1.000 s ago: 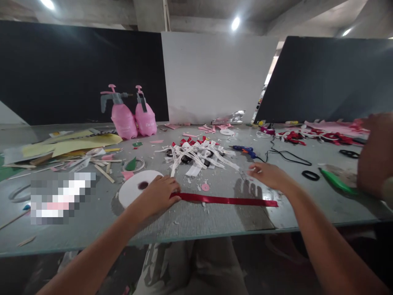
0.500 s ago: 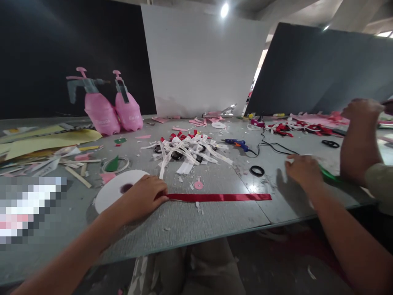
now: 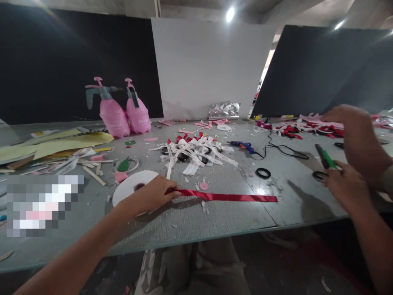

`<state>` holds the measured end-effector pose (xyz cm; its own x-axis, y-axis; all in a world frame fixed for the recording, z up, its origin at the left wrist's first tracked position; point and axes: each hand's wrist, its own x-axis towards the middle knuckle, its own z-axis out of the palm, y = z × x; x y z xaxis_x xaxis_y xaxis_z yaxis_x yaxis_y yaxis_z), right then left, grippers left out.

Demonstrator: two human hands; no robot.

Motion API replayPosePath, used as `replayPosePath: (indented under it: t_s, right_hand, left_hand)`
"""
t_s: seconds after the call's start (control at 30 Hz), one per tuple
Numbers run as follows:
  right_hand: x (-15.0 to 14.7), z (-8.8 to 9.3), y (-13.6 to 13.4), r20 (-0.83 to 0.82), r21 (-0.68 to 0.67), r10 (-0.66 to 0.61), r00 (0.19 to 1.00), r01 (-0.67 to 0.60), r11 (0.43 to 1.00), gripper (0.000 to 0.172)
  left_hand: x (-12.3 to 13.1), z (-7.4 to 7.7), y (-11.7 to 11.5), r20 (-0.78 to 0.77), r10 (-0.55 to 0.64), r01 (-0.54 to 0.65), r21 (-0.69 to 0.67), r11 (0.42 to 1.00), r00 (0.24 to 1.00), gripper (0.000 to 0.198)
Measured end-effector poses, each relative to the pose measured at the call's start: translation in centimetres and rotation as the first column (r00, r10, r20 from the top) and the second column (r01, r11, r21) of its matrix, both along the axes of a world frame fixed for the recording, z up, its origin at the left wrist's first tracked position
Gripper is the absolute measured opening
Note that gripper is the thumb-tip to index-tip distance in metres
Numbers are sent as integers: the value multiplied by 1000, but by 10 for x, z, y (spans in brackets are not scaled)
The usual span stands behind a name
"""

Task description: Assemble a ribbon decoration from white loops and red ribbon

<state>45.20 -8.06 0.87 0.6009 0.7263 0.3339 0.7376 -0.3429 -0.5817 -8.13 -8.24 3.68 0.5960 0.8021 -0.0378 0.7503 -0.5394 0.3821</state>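
Note:
My left hand (image 3: 153, 194) rests on the table with its fingers pinched on the left end of a red ribbon (image 3: 229, 197), which lies stretched flat to the right. A white disc (image 3: 130, 184) lies just under and left of that hand. My right hand (image 3: 345, 184) is closed round a pair of green-handled scissors (image 3: 325, 157) at the table's right, its black loop showing by the fingers. Another person's hand (image 3: 356, 131) hovers right beside mine.
A heap of white and red ribbon strips (image 3: 196, 151) lies mid-table, with a blue glue gun (image 3: 242, 145) and its black cord to the right. A black ring (image 3: 263, 173) lies near it. Two pink spray bottles (image 3: 123, 112) stand at the back left, with yellow paper (image 3: 61, 143) further left.
My right hand moved from the ribbon's right end out to the right and took hold of the scissors. My left hand stayed on the ribbon's left end.

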Motion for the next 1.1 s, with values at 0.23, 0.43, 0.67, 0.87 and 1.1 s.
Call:
replayPosePath:
  t_s: [0.23,0.43,0.67,0.87,1.1]
  right_hand:
    - [-138,-10,-87,-857,371,414,307,-191,909,27]
    - [-199,-19,-116,-780,364,538,319,-467,806,27]
    - [-273,10,-68,-356,214,765,536,-750,625,31]
    - [-309,1,-40,-258,149,802,539,-798,584,30]
    - [-274,-3,-55,-160,104,674,722,-666,738,31]
  left_hand:
    - [12,0,-15,111,49,-37,-102,994,993,42]
    - [19,2,-22,197,45,-13,-161,987,979,40]
    - [21,-2,-16,188,24,2,-135,991,982,40]
    - [16,-2,-21,107,-13,15,-18,1000,994,37]
    - [-20,-4,-17,-10,39,-36,186,982,999,33]
